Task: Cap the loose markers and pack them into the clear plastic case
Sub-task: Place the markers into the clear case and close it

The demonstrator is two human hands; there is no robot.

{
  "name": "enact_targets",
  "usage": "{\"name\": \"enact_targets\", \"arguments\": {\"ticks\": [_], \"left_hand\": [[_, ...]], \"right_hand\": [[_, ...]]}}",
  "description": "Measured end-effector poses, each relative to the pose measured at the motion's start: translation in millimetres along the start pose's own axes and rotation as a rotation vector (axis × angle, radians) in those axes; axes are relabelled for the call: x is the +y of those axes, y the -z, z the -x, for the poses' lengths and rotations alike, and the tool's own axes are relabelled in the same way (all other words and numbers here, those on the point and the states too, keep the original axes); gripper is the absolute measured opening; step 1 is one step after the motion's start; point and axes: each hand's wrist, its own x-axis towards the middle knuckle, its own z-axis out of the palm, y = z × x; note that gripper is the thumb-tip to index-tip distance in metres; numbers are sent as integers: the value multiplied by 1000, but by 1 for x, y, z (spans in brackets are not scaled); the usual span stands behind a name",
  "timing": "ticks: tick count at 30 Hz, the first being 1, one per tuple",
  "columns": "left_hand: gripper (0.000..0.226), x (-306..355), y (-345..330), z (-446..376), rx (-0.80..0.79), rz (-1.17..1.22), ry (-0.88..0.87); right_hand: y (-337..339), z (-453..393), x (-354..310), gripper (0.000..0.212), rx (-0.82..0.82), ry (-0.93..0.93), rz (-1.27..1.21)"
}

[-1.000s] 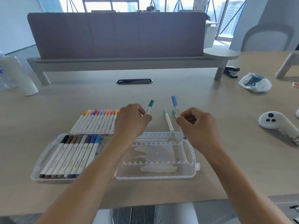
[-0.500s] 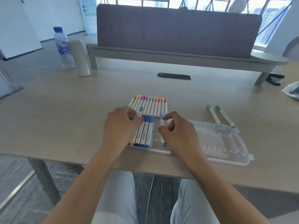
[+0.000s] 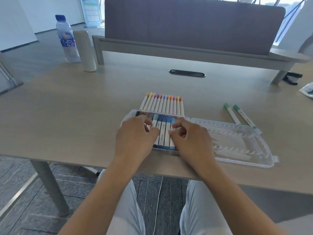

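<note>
The clear plastic case lies open near the table's front edge. Its left half [image 3: 129, 116] holds a row of dark and blue capped markers [image 3: 161, 133]; its right half [image 3: 237, 143] holds none. My left hand [image 3: 135, 138] rests its fingertips on the markers in the left half. My right hand [image 3: 191, 138] has curled fingers and pinches the rightmost light-blue marker [image 3: 172, 145] in that row. A second row of warm-coloured capped markers [image 3: 163, 105] lies on the table just behind the case. Two green markers [image 3: 238, 116] lie to the right, behind the empty half.
A water bottle [image 3: 65, 36] and a white cylinder [image 3: 85, 51] stand at the back left. A black cable slot [image 3: 187, 73] sits mid-table before the desk divider [image 3: 193, 24]. A black stapler [image 3: 292, 78] and a plastic bag [image 3: 307, 90] are at the far right.
Both hands carried blue markers from the table behind the case to its left half. They have come down onto the marker row there. My view has turned left.
</note>
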Motion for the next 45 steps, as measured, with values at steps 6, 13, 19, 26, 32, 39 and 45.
{"name": "enact_targets", "arguments": {"ticks": [6, 13, 19, 26, 32, 39, 45], "left_hand": [[31, 4, 1, 1, -68, -60, 4], [31, 19, -1, 8, -89, -41, 1], [36, 45, -26, 18, -127, -121, -91], [29, 48, -52, 21, -20, -254, -188], [27, 46, -58, 25, 9, -291, -189], [31, 49, -62, 30, 17, -314, -166], [37, 78, -63, 23, 10, -218, -187]], "right_hand": [[1, -2, 6, 29, -6, 86, 185], [9, -1, 15, 28, -57, 112, 69], [38, 2, 50, 12, 110, 29, -25], [42, 9, 66, 15, 91, -31, 6], [40, 11, 66, 20, 78, -3, 63], [39, 10, 66, 20, 70, 1, 88], [71, 6, 72, 8, 166, -132, -448]]}}
